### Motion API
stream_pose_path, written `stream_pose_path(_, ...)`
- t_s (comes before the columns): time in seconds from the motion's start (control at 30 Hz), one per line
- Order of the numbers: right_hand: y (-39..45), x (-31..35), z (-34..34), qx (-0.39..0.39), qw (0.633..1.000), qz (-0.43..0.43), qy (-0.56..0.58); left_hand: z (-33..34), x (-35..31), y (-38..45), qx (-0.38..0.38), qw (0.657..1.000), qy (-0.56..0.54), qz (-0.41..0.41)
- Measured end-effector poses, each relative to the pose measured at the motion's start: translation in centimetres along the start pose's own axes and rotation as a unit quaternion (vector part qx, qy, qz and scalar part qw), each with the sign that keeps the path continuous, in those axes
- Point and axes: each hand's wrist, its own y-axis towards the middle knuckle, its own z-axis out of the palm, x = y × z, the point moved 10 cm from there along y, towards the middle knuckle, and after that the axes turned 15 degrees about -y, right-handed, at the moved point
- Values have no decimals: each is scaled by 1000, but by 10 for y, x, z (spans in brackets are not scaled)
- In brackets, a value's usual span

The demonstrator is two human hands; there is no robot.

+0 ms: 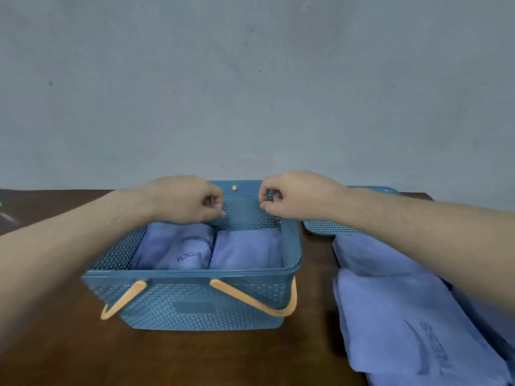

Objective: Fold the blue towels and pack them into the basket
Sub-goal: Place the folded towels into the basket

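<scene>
Head view: the basket sits on the desk at centre, its orange handles folded down over the near wall so the opening is free. Two folded towels lie side by side inside, flat on the floor of the basket. Both hands reach over it to the far wall at 12 o'clock. The left hand and the right hand each have their fingers curled in a narrow grip at the far rim, seemingly pinching something there, perhaps the far handle; motion blur hides what it is. At 3 o'clock, well clear of the basket, more towels lie loosely stacked on the desk, partly covering a perforated lid, probably waiting for their turn to be folded.
</scene>
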Motion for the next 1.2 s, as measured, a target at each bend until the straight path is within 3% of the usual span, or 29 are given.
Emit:
stream_pose_path(0.13,-47,-49,-24,-53,998,22,28,-15,-90,10,-82,995,9,55)
stream_pose_path(0.27,-100,-95,-18,-16,999,22,16,9,-182,18,-85,987,8,138)
stream_pose_path(0.47,-173,-128,29,82,996,-29,-5,101,-268,15,55,970,-67,228)
stream_pose_path(0.63,-203,-125,56,119,989,-77,32,164,-275,4,151,960,-48,231)
stream_pose_path(0.77,-212,-115,69,141,982,-114,53,187,-266,-2,135,959,45,247)
stream_pose_path(0.93,-214,-104,75,166,975,-143,42,199,-254,-10,152,959,54,233)
stream_pose_path(1.1,-210,-99,72,176,974,-132,56,176,-255,-4,159,969,-99,161)
stream_pose_path(1.2,-204,-99,64,172,978,-95,70,151,-248,4,119,969,-181,118)
